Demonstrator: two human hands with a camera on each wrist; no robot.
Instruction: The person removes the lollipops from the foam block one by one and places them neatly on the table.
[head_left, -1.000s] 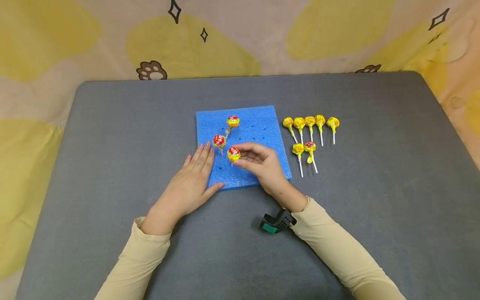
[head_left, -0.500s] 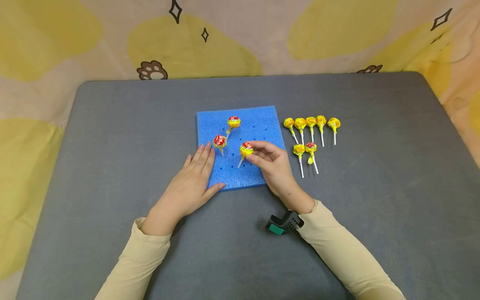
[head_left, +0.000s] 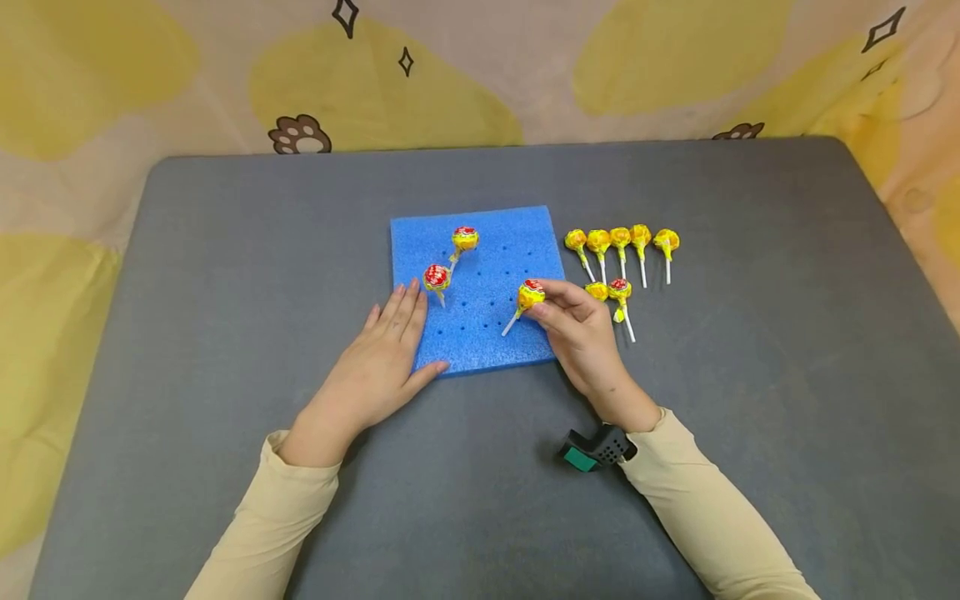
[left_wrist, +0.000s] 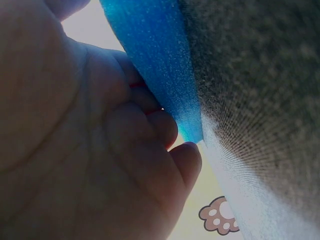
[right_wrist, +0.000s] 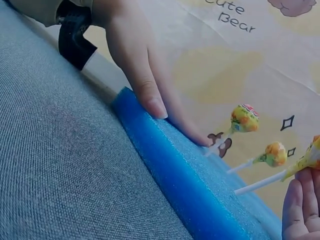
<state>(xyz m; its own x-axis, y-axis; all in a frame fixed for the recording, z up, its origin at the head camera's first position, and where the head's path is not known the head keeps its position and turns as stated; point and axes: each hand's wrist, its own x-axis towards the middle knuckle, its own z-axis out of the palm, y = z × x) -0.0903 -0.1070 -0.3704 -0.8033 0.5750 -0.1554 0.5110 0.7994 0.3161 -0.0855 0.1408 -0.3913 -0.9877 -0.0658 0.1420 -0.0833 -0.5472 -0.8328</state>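
In the head view a blue foam board (head_left: 517,225) with rows of small holes lies on the dark grey table. My left hand (head_left: 378,367) rests on its left edge, fingers straight and thumb spread along the front. Between thumb and fingers my right hand (head_left: 588,350) pinches a lollipop (head_left: 531,294) by its yellow-and-red wrapped head. That lollipop's white stick slants down to the left over the board's right part; whether its tip touches the foam I cannot tell. Two lollipops stand stuck in the board, one farther back (head_left: 465,238) and one (head_left: 437,277) by my left fingertips.
Right of the board, several yellow lollipops (head_left: 619,237) lie in a back row. Nearer me lie two more, one (head_left: 596,291) partly hidden by my right hand and one (head_left: 620,289) with red on top. A patterned cloth (head_left: 540,75) hangs behind the table.
My right hand has moved right across the board with the lollipop, whose stick now shows fully. My left hand keeps its place on the foam edge.
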